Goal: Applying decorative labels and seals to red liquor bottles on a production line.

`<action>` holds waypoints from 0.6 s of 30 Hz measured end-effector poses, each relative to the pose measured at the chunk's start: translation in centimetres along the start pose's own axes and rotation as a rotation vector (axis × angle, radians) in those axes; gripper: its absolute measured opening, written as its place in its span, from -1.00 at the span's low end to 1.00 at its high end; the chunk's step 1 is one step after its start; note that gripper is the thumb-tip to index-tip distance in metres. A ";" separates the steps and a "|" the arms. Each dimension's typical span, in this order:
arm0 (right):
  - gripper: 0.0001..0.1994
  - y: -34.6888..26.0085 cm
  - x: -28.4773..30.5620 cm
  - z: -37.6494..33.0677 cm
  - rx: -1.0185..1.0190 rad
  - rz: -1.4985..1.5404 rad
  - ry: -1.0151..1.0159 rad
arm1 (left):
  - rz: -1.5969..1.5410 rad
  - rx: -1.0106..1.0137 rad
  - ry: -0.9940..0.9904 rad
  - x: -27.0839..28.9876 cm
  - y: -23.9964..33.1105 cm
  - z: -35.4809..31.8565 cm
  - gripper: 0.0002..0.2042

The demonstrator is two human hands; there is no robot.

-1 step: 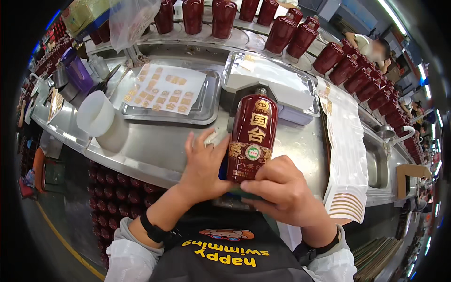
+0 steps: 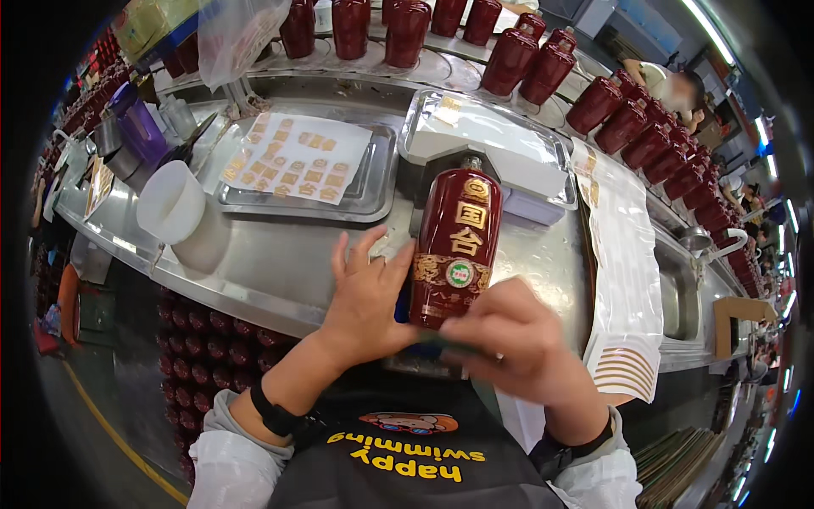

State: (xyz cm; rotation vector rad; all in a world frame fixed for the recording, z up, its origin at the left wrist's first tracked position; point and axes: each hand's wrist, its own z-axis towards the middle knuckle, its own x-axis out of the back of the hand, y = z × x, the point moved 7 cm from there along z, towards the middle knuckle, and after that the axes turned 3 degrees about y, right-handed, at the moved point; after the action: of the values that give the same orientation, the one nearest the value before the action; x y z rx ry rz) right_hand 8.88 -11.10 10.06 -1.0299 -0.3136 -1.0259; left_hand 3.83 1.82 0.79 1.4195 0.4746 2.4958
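A dark red bottle [image 2: 456, 246] with gold characters and a round green-and-white emblem lies tilted back in a grey holder [image 2: 517, 174] in front of me. My left hand [image 2: 365, 297] is at its lower left, fingers spread and extended, with the thumb side against the bottle near its base. My right hand [image 2: 509, 339] is closed in a pinch at the bottle's lower right and is blurred by motion. Between its fingertips a thin dark green piece [image 2: 458, 344] shows, largely hidden. To the left, a white sheet [image 2: 301, 153] of gold stickers rests on a metal tray [image 2: 373, 191].
A white plastic cup [image 2: 174, 204] stands left, near a purple container [image 2: 140, 127]. Behind runs a conveyor with several red bottles [image 2: 407, 34]. On the right, a long white sheet [image 2: 623, 263] drapes over the counter beside a sink [image 2: 677, 280]. Another person [image 2: 670, 89] sits at far right.
My right hand has shifted slightly and blurs; the green piece now shows more between its fingers. The bottle's print sits slightly lower. My left hand stays about where it was.
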 end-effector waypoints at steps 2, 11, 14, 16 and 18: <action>-0.63 1.8 1.5 -0.6 -0.054 -0.367 0.161 | -0.001 -0.007 0.047 1.2 0.8 0.4 -0.05; -0.64 1.0 -0.5 -1.0 -0.004 -0.095 0.006 | -0.054 0.035 -0.029 -0.3 -0.1 -0.1 -0.03; -0.63 1.0 -0.2 -1.2 -0.055 -0.002 0.038 | -0.061 0.039 0.011 0.7 0.3 0.2 -0.05; -0.59 2.7 0.7 -1.7 -0.104 -0.311 0.206 | -0.076 0.043 0.071 0.5 -0.2 0.1 -0.06; -0.63 1.0 -0.3 -1.0 -0.066 -0.029 0.058 | -0.190 0.124 0.008 -1.5 -1.4 -0.8 -0.08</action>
State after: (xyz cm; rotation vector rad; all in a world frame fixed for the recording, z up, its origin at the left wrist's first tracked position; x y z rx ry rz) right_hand 9.30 -11.64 8.77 -1.0552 -0.2494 -1.0963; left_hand 3.94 2.45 -1.35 1.3382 0.7416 2.3576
